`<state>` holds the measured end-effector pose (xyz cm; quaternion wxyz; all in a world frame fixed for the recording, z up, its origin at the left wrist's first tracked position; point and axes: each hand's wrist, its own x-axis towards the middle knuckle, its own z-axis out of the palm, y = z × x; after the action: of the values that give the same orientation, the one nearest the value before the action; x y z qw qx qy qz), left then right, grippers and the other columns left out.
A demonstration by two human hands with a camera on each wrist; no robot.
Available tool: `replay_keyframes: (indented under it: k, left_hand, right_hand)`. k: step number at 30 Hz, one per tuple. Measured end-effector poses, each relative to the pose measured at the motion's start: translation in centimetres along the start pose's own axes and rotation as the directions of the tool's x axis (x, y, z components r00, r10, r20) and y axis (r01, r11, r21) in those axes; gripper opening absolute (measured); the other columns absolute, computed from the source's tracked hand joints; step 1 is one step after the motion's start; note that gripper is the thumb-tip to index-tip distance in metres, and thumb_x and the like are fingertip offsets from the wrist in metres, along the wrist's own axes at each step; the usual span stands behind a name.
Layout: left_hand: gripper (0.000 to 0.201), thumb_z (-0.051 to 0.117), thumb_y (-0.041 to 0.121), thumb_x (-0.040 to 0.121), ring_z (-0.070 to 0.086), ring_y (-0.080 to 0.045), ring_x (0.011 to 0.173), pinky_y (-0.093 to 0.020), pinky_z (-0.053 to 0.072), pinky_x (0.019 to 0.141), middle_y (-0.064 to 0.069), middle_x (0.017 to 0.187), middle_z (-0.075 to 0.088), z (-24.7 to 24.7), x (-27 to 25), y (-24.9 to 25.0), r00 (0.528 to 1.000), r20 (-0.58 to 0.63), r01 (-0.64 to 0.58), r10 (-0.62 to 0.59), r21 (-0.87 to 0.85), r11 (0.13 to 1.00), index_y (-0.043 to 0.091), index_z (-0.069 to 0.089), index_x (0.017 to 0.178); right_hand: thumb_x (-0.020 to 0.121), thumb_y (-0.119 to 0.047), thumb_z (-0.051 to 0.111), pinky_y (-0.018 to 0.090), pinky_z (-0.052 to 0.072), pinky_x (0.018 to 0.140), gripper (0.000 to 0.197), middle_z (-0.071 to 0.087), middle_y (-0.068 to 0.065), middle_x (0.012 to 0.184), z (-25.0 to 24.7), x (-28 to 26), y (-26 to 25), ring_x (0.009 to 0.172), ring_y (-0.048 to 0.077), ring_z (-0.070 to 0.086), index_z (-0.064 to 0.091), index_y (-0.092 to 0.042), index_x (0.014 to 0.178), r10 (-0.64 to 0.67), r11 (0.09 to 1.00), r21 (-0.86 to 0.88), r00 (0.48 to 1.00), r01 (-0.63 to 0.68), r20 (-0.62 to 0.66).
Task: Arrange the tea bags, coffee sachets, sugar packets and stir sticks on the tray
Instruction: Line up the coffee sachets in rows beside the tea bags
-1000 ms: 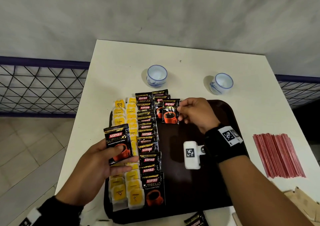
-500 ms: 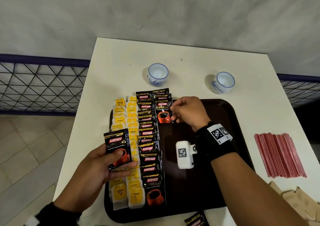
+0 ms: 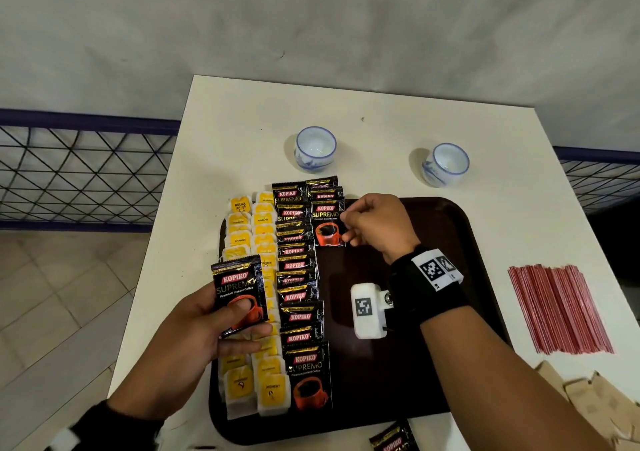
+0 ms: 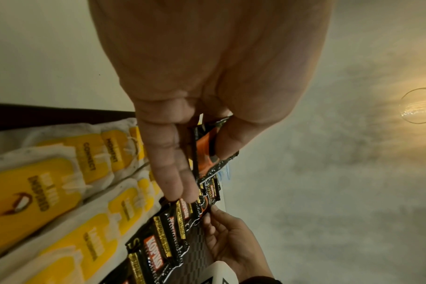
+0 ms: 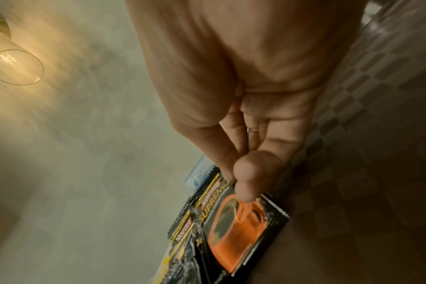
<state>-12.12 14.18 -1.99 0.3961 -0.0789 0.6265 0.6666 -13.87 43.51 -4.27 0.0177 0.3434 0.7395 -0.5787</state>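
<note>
A dark brown tray (image 3: 398, 385) carries two columns of yellow tea bags (image 3: 265, 390) on its left. Beside them runs a column of black coffee sachets (image 3: 299, 317). A second, short coffee column begins at the tray's far edge. My right hand (image 3: 346, 227) pinches the right edge of the nearest sachet (image 3: 326, 224) of that short column, which lies flat; in the right wrist view the thumb (image 5: 246, 190) presses on this sachet (image 5: 238, 230). My left hand (image 3: 247, 319) grips another coffee sachet (image 3: 239, 295) above the tea bags, thumb on its front.
Red stir sticks (image 3: 559, 308) lie in a bundle on the white table (image 3: 381, 132) right of the tray. Brown sugar packets (image 3: 588, 402) sit at the near right. Two white-and-blue cups (image 3: 315, 147) (image 3: 446, 163) stand behind the tray. A loose coffee sachet (image 3: 394, 438) lies at the near edge.
My right hand carried its sachet left and back, and laid it down onto the short second column. The left hand kept its sachet almost still.
</note>
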Motion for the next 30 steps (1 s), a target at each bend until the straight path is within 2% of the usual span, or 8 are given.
replay_keyframes:
  k: [4, 6, 10, 12, 16, 22, 26, 30]
  left_hand:
    - [0.030, 0.057, 0.003, 0.097, 0.077, -0.034, 0.086, -0.033, 0.064, 0.063, -0.011, 0.103, 0.078, 0.5, -0.2, 0.2, 0.998, -0.007, -0.061, 0.062, 0.093, 0.994, 0.018, 0.066, 0.121]
    - [0.030, 0.059, 0.002, 0.096, 0.078, -0.033, 0.086, -0.032, 0.063, 0.063, -0.008, 0.104, 0.078, 1.0, -0.2, 0.4, 0.996, -0.002, -0.086, 0.087, 0.126, 0.988, 0.018, 0.067, 0.120]
    - [0.028, 0.065, 0.003, 0.094, 0.078, -0.025, 0.088, -0.037, 0.063, 0.067, -0.002, 0.103, 0.079, 2.3, 0.0, 0.8, 0.988, 0.003, -0.150, 0.153, 0.206, 0.967, 0.021, 0.069, 0.115]
    - [0.027, 0.068, 0.003, 0.092, 0.077, -0.020, 0.090, -0.032, 0.062, 0.065, 0.000, 0.100, 0.079, 3.0, 0.0, 0.9, 0.981, 0.008, -0.189, 0.192, 0.237, 0.953, 0.022, 0.072, 0.112]
    - [0.025, 0.069, 0.001, 0.091, 0.076, -0.017, 0.090, -0.029, 0.062, 0.065, 0.000, 0.095, 0.080, 4.5, -0.1, 0.8, 0.974, 0.033, -0.224, 0.224, 0.267, 0.937, 0.019, 0.073, 0.108]
    - [0.024, 0.073, 0.001, 0.088, 0.077, -0.016, 0.088, -0.032, 0.063, 0.068, 0.001, 0.092, 0.080, 5.6, -0.3, 0.4, 0.969, 0.023, -0.244, 0.248, 0.272, 0.931, 0.020, 0.075, 0.102]
    - [0.019, 0.076, 0.007, 0.087, 0.076, -0.019, 0.086, -0.038, 0.064, 0.071, 0.001, 0.090, 0.079, 5.6, -0.6, 0.3, 0.967, 0.009, -0.244, 0.254, 0.315, 0.917, 0.022, 0.076, 0.099]
    - [0.017, 0.075, 0.013, 0.087, 0.076, -0.019, 0.079, -0.044, 0.062, 0.076, 0.003, 0.088, 0.078, 4.3, -1.2, -0.2, 0.964, -0.017, -0.238, 0.264, 0.383, 0.893, 0.027, 0.076, 0.096]
  right_hand:
    - [0.088, -0.005, 0.070, 0.025, 0.048, 0.045, 0.008, 0.068, 0.011, 0.070, -0.5, -0.8, -0.6, 0.055, 0.023, 0.067, 0.064, -0.004, 0.082, -0.056, 0.997, -0.047, 0.998, 0.054, -0.041]
    - [0.088, -0.005, 0.069, 0.023, 0.046, 0.043, 0.007, 0.068, 0.012, 0.069, -0.5, -2.1, -1.2, 0.056, 0.023, 0.067, 0.066, -0.005, 0.082, -0.105, 0.993, -0.052, 0.994, 0.103, -0.018]
    - [0.088, 0.000, 0.070, 0.022, 0.041, 0.039, 0.007, 0.069, 0.008, 0.069, 0.2, -6.0, -1.7, 0.054, 0.020, 0.064, 0.070, -0.006, 0.085, -0.136, 0.986, 0.126, 0.970, 0.111, 0.201]
    - [0.087, 0.000, 0.071, 0.022, 0.040, 0.040, 0.006, 0.070, 0.009, 0.072, 0.5, -7.8, -1.6, 0.055, 0.020, 0.065, 0.071, -0.006, 0.087, -0.137, 0.978, 0.193, 0.944, 0.081, 0.300]
    - [0.085, 0.000, 0.074, 0.023, 0.042, 0.042, 0.008, 0.066, 0.015, 0.074, 0.5, -10.0, -1.0, 0.058, 0.024, 0.067, 0.069, -0.007, 0.088, -0.175, 0.974, 0.202, 0.913, 0.105, 0.368]
    - [0.087, 0.004, 0.070, 0.022, 0.043, 0.042, 0.011, 0.062, 0.008, 0.063, 0.4, -11.1, 0.0, 0.052, 0.017, 0.063, 0.064, -0.004, 0.082, -0.179, 0.974, 0.192, 0.926, 0.119, 0.334]
    - [0.088, 0.003, 0.069, 0.022, 0.043, 0.043, 0.011, 0.062, 0.007, 0.059, 0.2, -11.1, 0.1, 0.049, 0.015, 0.061, 0.065, -0.003, 0.080, -0.164, 0.981, 0.151, 0.938, 0.123, 0.306]
    - [0.087, 0.009, 0.067, 0.020, 0.041, 0.039, 0.017, 0.060, 0.009, 0.055, -1.4, -7.8, 0.1, 0.046, 0.015, 0.058, 0.063, -0.004, 0.077, -0.109, 0.981, 0.177, 0.982, 0.081, 0.153]
